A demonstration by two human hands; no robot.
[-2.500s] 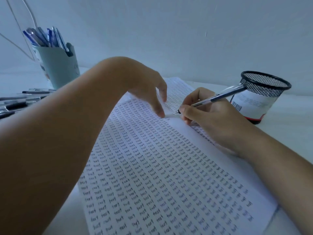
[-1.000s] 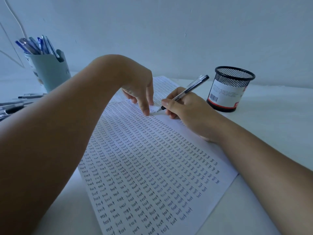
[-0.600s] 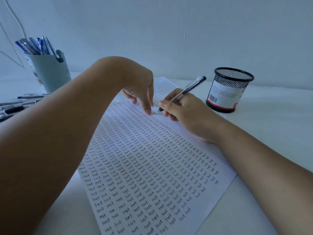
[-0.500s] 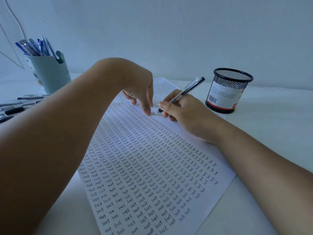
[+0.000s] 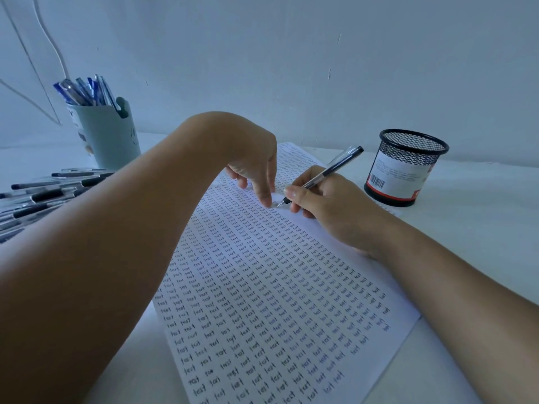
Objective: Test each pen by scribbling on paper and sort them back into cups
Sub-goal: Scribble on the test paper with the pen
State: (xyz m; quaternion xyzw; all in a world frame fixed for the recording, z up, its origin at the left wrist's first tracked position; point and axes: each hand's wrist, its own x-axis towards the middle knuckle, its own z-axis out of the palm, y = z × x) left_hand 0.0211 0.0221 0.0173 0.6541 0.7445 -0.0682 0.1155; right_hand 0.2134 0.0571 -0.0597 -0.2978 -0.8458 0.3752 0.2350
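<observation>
Loose pens (image 5: 43,196) wait on the bench beside the full cup (image 5: 109,135). My left hand (image 5: 253,167) stays relaxed, fingertips pinning the paper (image 5: 262,287). My right grip (image 5: 320,199) keeps clasping the pen (image 5: 329,170), its nib barely shifted, so this test continues; the mesh cup (image 5: 408,167) waits.

my left hand (image 5: 253,167) arches at frame centre, wrist high, fingers (image 5: 264,193) pointing down. just right of it, my right hand (image 5: 326,202) has its fingers curled in a writing grip, forearm running to the lower right.

wall (image 5: 320,53) — plain, pale | white cables (image 5: 49,39) hanging left | table (image 5: 481,228) — white
</observation>
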